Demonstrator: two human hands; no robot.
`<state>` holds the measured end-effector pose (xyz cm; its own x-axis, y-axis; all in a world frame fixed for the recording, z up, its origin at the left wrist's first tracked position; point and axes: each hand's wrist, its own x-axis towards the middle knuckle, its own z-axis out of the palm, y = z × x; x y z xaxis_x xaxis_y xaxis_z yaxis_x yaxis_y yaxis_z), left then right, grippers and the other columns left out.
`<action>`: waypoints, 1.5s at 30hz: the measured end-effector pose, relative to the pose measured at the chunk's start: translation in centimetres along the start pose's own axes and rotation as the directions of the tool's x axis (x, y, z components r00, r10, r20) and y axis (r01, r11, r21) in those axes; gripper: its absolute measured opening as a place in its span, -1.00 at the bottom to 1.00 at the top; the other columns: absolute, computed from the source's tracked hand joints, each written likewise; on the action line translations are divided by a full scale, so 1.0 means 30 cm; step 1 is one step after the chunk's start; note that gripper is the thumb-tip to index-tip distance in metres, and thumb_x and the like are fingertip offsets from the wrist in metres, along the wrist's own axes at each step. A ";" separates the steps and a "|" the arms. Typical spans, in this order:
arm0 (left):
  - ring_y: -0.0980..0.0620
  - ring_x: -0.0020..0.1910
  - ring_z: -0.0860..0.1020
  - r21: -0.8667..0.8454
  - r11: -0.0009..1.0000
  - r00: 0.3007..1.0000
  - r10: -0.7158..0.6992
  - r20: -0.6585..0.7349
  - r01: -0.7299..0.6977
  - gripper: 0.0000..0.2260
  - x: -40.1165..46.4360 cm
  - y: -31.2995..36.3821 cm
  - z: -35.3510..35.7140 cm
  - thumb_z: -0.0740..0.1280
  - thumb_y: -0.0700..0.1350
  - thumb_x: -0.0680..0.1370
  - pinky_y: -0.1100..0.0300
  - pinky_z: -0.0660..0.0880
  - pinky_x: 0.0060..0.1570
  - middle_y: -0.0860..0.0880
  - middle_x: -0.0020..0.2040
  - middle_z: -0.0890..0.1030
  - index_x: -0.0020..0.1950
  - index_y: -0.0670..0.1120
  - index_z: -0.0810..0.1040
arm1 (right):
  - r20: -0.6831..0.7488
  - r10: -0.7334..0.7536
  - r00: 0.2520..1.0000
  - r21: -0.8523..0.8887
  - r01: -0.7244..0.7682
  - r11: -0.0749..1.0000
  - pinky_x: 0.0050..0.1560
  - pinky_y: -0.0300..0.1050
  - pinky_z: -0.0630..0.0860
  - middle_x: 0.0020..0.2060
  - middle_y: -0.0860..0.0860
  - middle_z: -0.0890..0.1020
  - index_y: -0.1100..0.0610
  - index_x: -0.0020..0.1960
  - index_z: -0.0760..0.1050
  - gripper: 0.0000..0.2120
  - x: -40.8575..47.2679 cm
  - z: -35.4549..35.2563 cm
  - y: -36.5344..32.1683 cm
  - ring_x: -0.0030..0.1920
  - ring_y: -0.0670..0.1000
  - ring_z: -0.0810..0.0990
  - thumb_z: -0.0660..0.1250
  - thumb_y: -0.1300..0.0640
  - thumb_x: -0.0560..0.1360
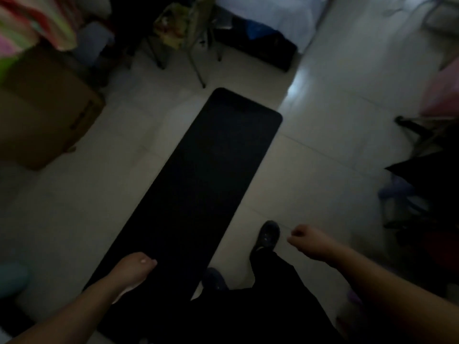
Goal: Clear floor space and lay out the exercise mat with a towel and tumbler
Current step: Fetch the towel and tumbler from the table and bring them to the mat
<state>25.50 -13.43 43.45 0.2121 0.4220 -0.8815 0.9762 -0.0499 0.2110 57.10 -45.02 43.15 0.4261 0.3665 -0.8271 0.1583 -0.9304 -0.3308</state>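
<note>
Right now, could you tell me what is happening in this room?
A person stands at the near end of a black exercise mat already unrolled flat on the tiled floor. The left hand hovers over the mat's near edge; the right hand is loosely curled and holds nothing. No towel or tumbler shows on the mat. A cardboard box sits to the left.

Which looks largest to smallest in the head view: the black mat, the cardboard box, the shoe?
1. Black mat
2. Cardboard box, partly cut off by the frame
3. Shoe

The order is clear as seen.
</note>
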 end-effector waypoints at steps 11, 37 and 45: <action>0.03 -0.34 0.42 0.101 0.986 0.988 0.120 0.100 -0.130 -0.83 -0.012 1.008 0.223 0.27 -0.06 0.57 0.22 0.33 -0.35 -0.07 -0.28 0.48 -0.14 -0.14 0.50 | 0.170 0.295 0.940 0.216 -0.327 0.920 -0.43 -0.27 0.30 -0.41 -0.01 0.47 0.12 -0.18 0.47 -0.83 -0.099 -0.197 0.620 -0.43 -0.08 0.42 0.30 0.04 0.51; -0.10 -0.26 0.51 0.453 0.847 0.959 0.220 0.177 -0.278 -0.81 0.427 2.599 0.202 0.27 -0.10 0.55 0.11 0.41 -0.19 -0.17 -0.23 0.54 -0.13 -0.20 0.56 | 0.022 0.471 0.882 0.651 -0.370 0.662 -0.32 -0.19 0.32 -0.41 0.06 0.48 0.12 -0.26 0.48 -0.81 0.421 -1.358 0.806 -0.36 -0.01 0.44 0.34 0.08 0.50; -0.27 0.09 0.59 0.443 0.801 0.916 0.341 0.213 -0.402 -0.77 0.452 3.155 0.381 0.31 -0.07 0.55 -0.06 0.55 0.09 -0.28 0.05 0.64 0.10 -0.18 0.60 | -0.033 0.467 0.884 0.637 -0.341 0.691 -0.33 -0.15 0.24 -0.55 0.01 0.37 0.11 -0.44 0.36 -0.68 0.667 -1.765 0.913 -0.46 0.00 0.36 0.35 0.08 0.44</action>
<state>121.28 -22.77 46.62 0.5368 0.1764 -0.8251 0.7169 -0.6110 0.3358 117.12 -63.69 41.59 0.4795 -0.1107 -0.8705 -0.6039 -0.7614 -0.2358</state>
